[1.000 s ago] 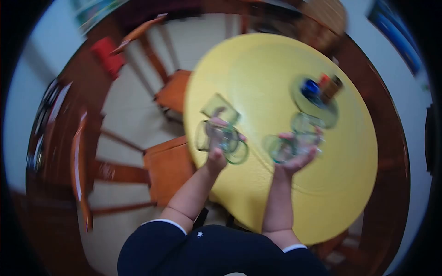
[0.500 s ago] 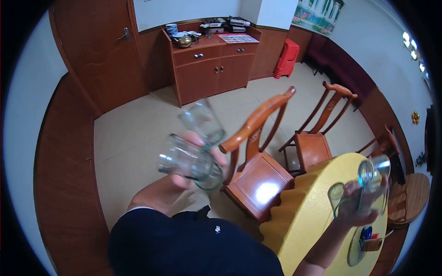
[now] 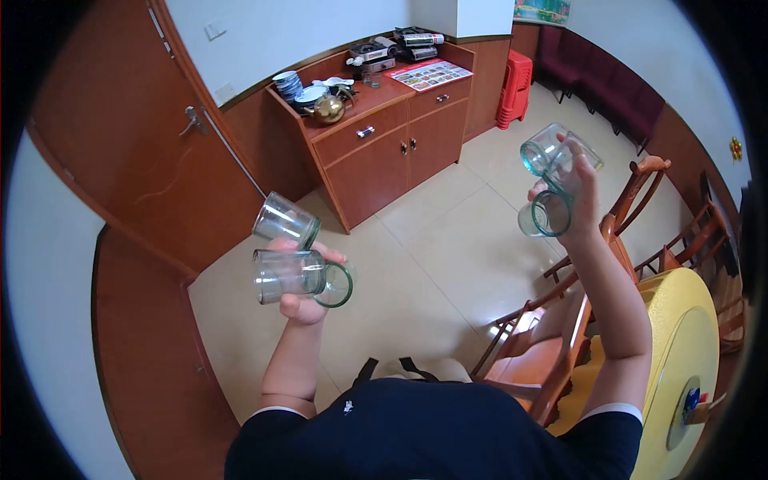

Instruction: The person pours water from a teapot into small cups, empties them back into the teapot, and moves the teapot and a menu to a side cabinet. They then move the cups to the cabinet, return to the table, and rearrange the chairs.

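Observation:
Clear drinking glasses (image 3: 286,276) are bunched in my left hand (image 3: 302,308), whose fingers wrap round them. One of these tilts above the others, and another turns its greenish rim toward me. Raised on the other side, my right hand (image 3: 586,200) is closed on more glasses (image 3: 556,148), one above and one lower with its round rim facing me. Its fingers are partly seen through the glass. Both hands are held up in the air over the tiled floor, well apart from each other and short of the wooden cabinet.
Ahead stands a wooden cabinet (image 3: 372,160) bearing a brass teapot (image 3: 328,108), stacked bowls (image 3: 288,85), portable stoves (image 3: 373,54) and a printed sheet (image 3: 430,74). Red stools (image 3: 514,90) are stacked beside it. Wooden chairs (image 3: 536,356) and a yellow-covered table (image 3: 676,296) are at right.
My view has turned toward the cabinet. My right hand, with its glasses, has moved from over the yellow table to over the floor. The left hand still holds its glasses.

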Action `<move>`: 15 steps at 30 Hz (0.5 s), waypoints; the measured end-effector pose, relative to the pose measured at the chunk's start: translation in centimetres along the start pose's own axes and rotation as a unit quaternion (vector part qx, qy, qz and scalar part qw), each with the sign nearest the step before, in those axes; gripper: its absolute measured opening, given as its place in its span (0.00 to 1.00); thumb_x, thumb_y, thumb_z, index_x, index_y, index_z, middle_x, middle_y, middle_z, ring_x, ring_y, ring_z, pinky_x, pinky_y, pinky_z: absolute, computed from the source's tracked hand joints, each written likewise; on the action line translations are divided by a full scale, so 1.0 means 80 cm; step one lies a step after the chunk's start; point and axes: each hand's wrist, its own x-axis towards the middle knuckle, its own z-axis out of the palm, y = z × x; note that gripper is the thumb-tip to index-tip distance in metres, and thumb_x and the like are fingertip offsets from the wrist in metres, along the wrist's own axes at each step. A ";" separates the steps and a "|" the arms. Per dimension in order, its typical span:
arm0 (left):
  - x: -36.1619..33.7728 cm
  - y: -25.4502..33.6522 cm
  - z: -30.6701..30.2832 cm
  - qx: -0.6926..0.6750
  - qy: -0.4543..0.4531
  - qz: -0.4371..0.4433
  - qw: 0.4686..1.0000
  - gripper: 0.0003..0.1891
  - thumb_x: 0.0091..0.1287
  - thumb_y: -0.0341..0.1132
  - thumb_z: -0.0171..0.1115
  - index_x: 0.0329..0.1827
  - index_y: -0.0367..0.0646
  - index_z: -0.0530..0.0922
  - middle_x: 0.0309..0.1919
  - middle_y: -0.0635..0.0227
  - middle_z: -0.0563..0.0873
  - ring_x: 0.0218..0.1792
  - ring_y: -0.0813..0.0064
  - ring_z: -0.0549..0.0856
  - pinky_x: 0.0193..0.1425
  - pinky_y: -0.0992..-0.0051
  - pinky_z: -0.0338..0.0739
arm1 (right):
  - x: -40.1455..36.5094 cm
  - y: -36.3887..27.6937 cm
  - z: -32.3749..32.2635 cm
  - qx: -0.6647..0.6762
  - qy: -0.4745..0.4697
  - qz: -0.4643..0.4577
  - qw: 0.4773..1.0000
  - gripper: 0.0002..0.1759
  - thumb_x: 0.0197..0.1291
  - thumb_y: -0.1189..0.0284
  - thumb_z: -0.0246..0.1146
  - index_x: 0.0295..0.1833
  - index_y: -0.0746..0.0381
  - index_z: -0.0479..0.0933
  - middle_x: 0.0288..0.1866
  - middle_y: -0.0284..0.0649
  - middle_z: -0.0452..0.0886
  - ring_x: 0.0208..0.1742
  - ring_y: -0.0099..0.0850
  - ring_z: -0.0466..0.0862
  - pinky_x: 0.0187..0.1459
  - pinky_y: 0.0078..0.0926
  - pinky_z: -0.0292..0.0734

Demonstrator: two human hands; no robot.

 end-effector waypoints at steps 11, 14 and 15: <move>0.227 -0.355 -0.036 -0.072 0.107 -0.040 0.991 0.36 0.45 0.64 0.54 0.47 0.46 0.58 0.26 0.60 0.76 0.27 0.65 0.79 0.32 0.65 0.76 | 0.319 0.193 -0.077 -0.006 0.057 -0.016 0.998 0.36 0.44 0.51 0.55 0.58 0.54 0.54 0.44 0.46 0.67 0.23 0.30 0.77 0.28 0.27 0.76; 0.316 -0.461 -0.034 -0.010 0.152 -0.003 0.988 0.36 0.45 0.64 0.54 0.48 0.46 0.58 0.27 0.60 0.76 0.28 0.65 0.79 0.35 0.64 0.75 | 0.439 0.249 -0.104 0.034 0.058 -0.042 0.997 0.36 0.43 0.51 0.55 0.58 0.52 0.55 0.44 0.45 0.67 0.24 0.31 0.77 0.28 0.27 0.76; 0.344 -0.496 -0.034 -0.005 0.157 -0.004 0.988 0.36 0.45 0.64 0.54 0.48 0.46 0.58 0.27 0.60 0.76 0.28 0.65 0.79 0.35 0.64 0.75 | 0.478 0.270 -0.110 0.044 0.062 -0.040 0.996 0.36 0.43 0.51 0.55 0.58 0.52 0.55 0.43 0.44 0.67 0.24 0.31 0.77 0.27 0.27 0.75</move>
